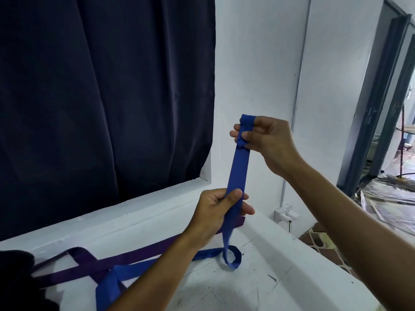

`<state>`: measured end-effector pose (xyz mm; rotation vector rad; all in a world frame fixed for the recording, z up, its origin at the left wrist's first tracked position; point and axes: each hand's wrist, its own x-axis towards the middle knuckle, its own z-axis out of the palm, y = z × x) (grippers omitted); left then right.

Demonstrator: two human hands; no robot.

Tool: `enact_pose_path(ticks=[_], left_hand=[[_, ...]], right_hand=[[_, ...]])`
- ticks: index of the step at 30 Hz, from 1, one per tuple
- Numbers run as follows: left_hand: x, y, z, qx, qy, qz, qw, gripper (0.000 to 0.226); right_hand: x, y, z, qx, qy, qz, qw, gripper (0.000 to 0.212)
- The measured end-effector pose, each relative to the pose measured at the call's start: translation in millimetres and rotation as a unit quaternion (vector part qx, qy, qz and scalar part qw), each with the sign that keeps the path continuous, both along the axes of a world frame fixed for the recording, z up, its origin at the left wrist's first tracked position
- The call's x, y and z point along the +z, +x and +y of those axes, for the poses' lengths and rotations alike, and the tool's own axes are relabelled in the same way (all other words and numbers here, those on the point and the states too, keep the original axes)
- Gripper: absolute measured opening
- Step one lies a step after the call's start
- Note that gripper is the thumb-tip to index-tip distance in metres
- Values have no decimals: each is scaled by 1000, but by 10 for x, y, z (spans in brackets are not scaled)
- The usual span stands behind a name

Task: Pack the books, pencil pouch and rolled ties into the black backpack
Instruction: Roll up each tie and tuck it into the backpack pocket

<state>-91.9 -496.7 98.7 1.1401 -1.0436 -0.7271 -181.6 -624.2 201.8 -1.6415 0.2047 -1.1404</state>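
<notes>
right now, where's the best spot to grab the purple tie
Judging by its pose, grip the purple tie on the bare flat stretch left of the left hand, pinching from above; lower left, the blue tie crosses over it.

I hold one tie (238,169) upright over the table (258,277), right hand (267,140) above left hand (219,212) | its tail loops on the table below | second tie (139,257) lies along the back edge | curtain (101,97) behind

White ledge (258,277) bare at right; purple tie (139,257) and blue tie (238,167) (slack, looped) cross its left.
</notes>
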Motion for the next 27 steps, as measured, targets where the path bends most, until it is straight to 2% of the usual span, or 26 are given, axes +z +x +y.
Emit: enact_pose_path(ticks=[2, 5, 8, 10, 13, 15, 17, 19, 22, 24, 27], left_hand=[[34, -51, 59, 8, -7, -13, 1000, 35], [109, -70, 155, 34, -10, -13, 999, 37], [195, -40, 244, 72, -14, -2, 997, 32], [285, 26, 290, 97, -24, -2, 995, 31], [461, 225, 324, 114, -18, 37, 993, 27], [566, 408, 316, 118, 7, 40, 992, 29], [631, 576, 293, 109, 38, 7, 993, 33], [650, 735, 275, 80, 57, -42, 994, 39], [591, 937, 239, 11, 79, -138, 987, 33], [471, 1039, 185, -9, 105, -170, 980, 28], [253, 1094, 97, -25, 91, -74, 993, 23]], right_hand=[[-87, 51, -64, -67, -107, 26, 992, 26], [-212, 86, -204, -147, -277, 84, 946, 18], [-299, 77, -329, -150, -341, 129, 919, 19], [-334, 54, -391, -109, -347, 181, 914, 24], [-374, -11, -423, -3, -316, 304, 899, 36], [-411, -49, -391, 120, -234, 365, 893, 38], [-444, -68, -321, 234, -113, 389, 884, 35], [-473, -81, -250, 313, -51, 393, 863, 33], [-500, -90, -158, 392, -36, 349, 851, 20], [-499, -84, -115, 433, 20, 280, 857, 20], [-460, -36, -26, 447, 100, 152, 876, 25]])
